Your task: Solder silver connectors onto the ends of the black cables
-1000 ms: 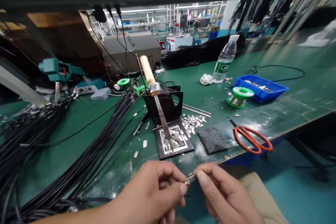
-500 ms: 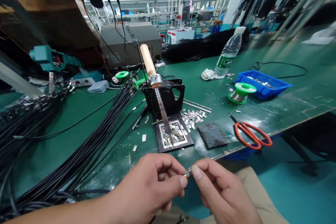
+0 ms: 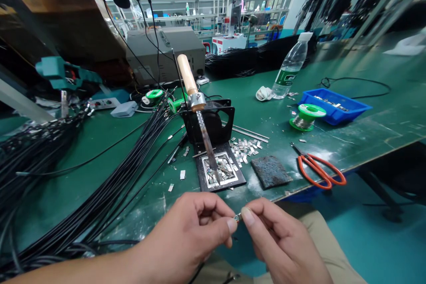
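My left hand [image 3: 196, 226] pinches a small piece with a metallic, faintly coloured tip [image 3: 237, 217] between thumb and forefinger; it looks like a cable end, and a dark cable shows below that hand. Facing it, my right hand [image 3: 278, 230] is closed in a pinch at the other side of this tip, on a small metal connector mostly covered by the fingertips. The two hands meet just in front of the bench edge. Beyond them a soldering iron [image 3: 204, 133] with a wooden handle points down at a black plate [image 3: 204, 177] bearing small metal parts.
Left lies a bundle of black cables [image 3: 109, 195]. Small metal pieces [image 3: 246, 148] are scattered by a black fan [image 3: 213, 122]. Rightward are a dark pad [image 3: 271, 172], orange-handled scissors [image 3: 321, 171], a solder spool [image 3: 308, 117], a blue tray [image 3: 353, 115] and a bottle [image 3: 289, 71].
Both hands keep their pinch, with the tip turned slightly between the fingertips. The red part seen at the tip before now hardly shows. Nothing on the bench has moved.
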A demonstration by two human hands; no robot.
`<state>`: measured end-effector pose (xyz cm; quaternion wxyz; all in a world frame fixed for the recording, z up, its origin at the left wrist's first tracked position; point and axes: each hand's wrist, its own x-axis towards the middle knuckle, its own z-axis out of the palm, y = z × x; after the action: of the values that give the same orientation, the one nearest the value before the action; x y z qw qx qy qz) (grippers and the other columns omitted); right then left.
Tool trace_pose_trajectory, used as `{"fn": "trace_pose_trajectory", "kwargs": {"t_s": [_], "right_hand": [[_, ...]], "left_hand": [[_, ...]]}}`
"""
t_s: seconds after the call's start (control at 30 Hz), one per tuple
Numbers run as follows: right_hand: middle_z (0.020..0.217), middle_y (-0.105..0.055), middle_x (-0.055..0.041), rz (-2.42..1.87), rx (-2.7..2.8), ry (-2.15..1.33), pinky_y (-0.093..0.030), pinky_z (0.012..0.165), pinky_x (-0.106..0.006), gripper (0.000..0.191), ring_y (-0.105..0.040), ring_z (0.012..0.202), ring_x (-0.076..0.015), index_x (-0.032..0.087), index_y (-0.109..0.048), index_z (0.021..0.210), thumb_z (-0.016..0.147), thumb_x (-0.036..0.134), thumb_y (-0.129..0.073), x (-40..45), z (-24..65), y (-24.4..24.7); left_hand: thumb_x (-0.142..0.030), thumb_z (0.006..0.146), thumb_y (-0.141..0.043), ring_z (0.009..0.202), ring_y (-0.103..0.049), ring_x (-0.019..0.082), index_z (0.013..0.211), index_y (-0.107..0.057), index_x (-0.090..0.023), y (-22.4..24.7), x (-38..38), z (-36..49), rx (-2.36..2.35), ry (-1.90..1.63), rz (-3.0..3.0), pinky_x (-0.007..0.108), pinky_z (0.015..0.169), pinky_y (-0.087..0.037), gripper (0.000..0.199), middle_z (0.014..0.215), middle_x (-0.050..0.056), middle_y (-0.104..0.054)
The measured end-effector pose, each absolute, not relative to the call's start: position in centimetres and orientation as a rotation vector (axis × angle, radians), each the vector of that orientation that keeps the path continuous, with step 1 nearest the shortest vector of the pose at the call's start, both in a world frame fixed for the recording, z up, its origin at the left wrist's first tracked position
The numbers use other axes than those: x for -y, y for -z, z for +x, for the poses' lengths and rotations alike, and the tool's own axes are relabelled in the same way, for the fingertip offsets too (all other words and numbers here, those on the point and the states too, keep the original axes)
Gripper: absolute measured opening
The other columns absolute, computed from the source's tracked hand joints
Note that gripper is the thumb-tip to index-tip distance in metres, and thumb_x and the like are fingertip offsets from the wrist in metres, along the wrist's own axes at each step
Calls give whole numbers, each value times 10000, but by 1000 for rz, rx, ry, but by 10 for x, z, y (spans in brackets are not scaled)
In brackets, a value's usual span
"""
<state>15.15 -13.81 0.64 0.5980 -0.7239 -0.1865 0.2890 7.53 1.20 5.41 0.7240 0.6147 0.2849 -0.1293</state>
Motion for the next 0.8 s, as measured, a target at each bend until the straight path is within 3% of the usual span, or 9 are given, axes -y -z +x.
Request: {"fn": "trace_pose_trajectory", "kwargs": {"t_s": [0.2, 0.47, 0.8], "right_hand": [[570, -361, 40, -1689, 451, -692, -273, 510, -202, 533, -323, 540, -68, 145, -618, 741, 894, 654, -583, 137, 153, -9], [577, -353, 43, -1695, 432, -718, -263, 505, -204, 532, -313, 542, -67, 148, -611, 745, 884, 661, -588, 137, 152, -9], [570, -341, 46, -1696, 423, -710, -260, 494, -206, 533, -302, 534, -69, 149, -616, 746, 882, 664, -585, 135, 151, -12]], "left_hand": [[-400, 761, -777, 464, -314, 22, 845, -645, -131, -55, -13, 74, -638, 279, 1381, 168, 523, -289, 311, 642, -54, -614], [-400, 740, -793, 611, -479, 74, 800, -649, -119, -54, -13, 73, -639, 239, 1378, 182, 596, -347, 321, 649, -26, -622], [-418, 723, -799, 613, -474, 81, 774, -631, -129, -55, -11, 74, -658, 235, 1384, 196, 599, -338, 339, 639, -30, -606]]}}
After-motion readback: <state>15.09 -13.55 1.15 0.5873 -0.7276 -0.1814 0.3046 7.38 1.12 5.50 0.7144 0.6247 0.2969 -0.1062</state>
